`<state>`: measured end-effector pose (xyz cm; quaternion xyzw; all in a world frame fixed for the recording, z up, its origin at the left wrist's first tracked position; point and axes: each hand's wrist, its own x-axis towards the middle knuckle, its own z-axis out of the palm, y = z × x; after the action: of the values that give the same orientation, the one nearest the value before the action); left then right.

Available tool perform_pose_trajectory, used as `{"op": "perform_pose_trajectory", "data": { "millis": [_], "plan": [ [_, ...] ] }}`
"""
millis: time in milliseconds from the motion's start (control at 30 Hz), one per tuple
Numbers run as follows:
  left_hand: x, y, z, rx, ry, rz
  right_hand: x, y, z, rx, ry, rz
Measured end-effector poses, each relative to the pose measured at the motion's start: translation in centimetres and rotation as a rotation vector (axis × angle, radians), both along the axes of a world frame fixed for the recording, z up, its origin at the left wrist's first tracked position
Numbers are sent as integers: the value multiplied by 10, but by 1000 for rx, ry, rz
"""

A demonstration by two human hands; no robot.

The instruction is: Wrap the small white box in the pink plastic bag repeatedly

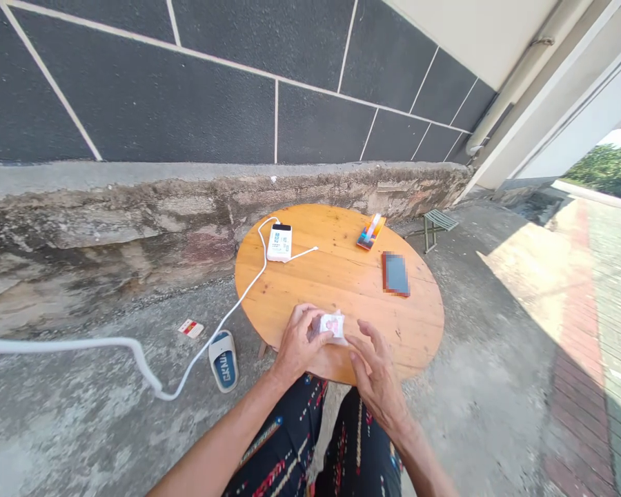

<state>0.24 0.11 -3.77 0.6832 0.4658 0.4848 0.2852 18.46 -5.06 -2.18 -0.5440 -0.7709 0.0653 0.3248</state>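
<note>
Near the front edge of the round wooden table (310, 290), my left hand (301, 345) grips a small white packet (332, 324) between thumb and fingers. The packet has a pinkish print on top and a crinkled, shiny edge, perhaps clear wrap. My right hand (373, 366) is just to its right with the fingers apart. Its fingertips are close to the packet's lower right corner; whether they touch it I cannot tell.
On the table lie a white power bank-like device (280, 243) with a cable (241, 300), a colourful orange box (371, 232) and a blurred phone-like slab (395, 273). A slipper (223, 360), a red-white card (191, 328) and a folding stool (437, 224) are on the ground.
</note>
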Motion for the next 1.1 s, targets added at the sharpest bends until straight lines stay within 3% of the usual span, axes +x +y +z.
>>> {"op": "perform_pose_trajectory", "data": {
  "millis": [133,233,400,533,733,933,1100],
  "plan": [
    [-5,-4,0,-16,-1,23,15,-9,-24,-60,204,-47],
    [-14,-7,3,-35,21,-36,21,1,-32,-135,290,-1],
    [-23,2,10,-129,113,-196,18,43,-26,-307,331,164],
    [-23,11,10,-196,122,-269,5,62,-18,-348,358,268],
    [-16,17,10,-185,94,-253,0,62,-18,-218,381,152],
    [0,31,8,-126,109,-249,11,69,-18,-263,402,93],
    [-7,31,5,-105,126,-302,17,60,-27,-241,490,49]
  ]
}}
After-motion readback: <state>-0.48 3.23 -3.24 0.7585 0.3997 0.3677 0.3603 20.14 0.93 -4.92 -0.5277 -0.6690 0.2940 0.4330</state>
